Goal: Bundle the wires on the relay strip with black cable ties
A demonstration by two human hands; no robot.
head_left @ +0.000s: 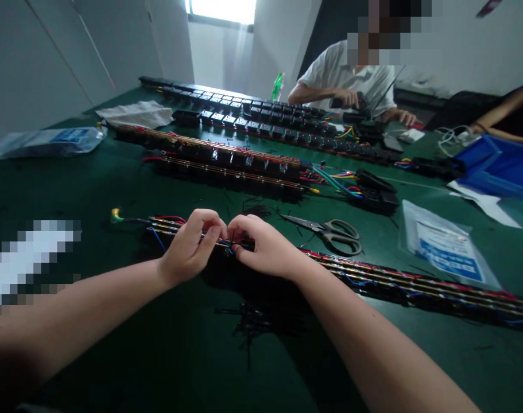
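Observation:
A long black strip assembly (399, 284) with brass-coloured rods and red and blue wires lies across the table under my hands. My left hand (194, 244) is closed in a pinch just above its wires; what the fingertips hold is hidden. Close beside it, my right hand (263, 244) pinches a thin black cable tie (232, 236) at the wires. A pile of black cable ties (261, 320) lies on the near side of the assembly. Scissors (330, 230) with dark handles rest behind it, right of my right hand. At the left end, a yellow-tipped connector (116, 215) sticks out.
More wired assemblies (227, 154) lie farther back on the green table (127, 355). Plastic bags (448, 244) flank the work, with a blue bin (502, 166) at right. Across the table, a person (351, 74) holds a dark tool. A green bottle (278, 86) stands behind.

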